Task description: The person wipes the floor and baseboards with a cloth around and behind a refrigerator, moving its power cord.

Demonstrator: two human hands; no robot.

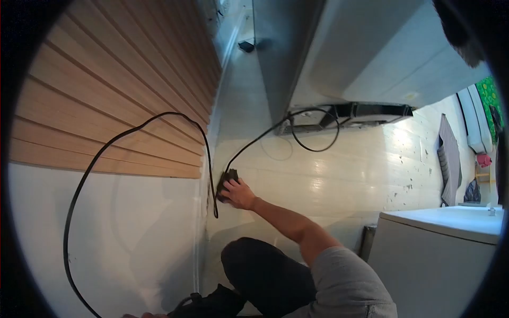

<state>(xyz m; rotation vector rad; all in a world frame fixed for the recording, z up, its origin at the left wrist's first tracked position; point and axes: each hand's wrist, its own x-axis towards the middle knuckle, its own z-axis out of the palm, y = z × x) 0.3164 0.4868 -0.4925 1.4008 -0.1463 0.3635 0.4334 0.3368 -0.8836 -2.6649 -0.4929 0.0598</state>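
Observation:
My right hand (242, 195) reaches down to the floor beside the wall, its fingers wrapped over a dark, block-shaped thing (231, 176); its exact kind I cannot make out. A thin black cable (208, 153) runs past this block and touches or crosses it; whether it is joined to it is hidden. The cable arcs over the wall on the left and also loops near the base of a large pale cabinet-like appliance. Only some fingers of my left hand (147, 315) show at the bottom edge, near a black object (197, 301) by my knee. What they hold is out of sight.
Wooden slats (132, 100) cover the upper left wall. The large pale appliance (366, 58) stands with an open dark base (371, 112). A white cabinet (435, 238) is at lower right. Farther off lie a small dark piece (246, 46) and a grey mat (449, 159).

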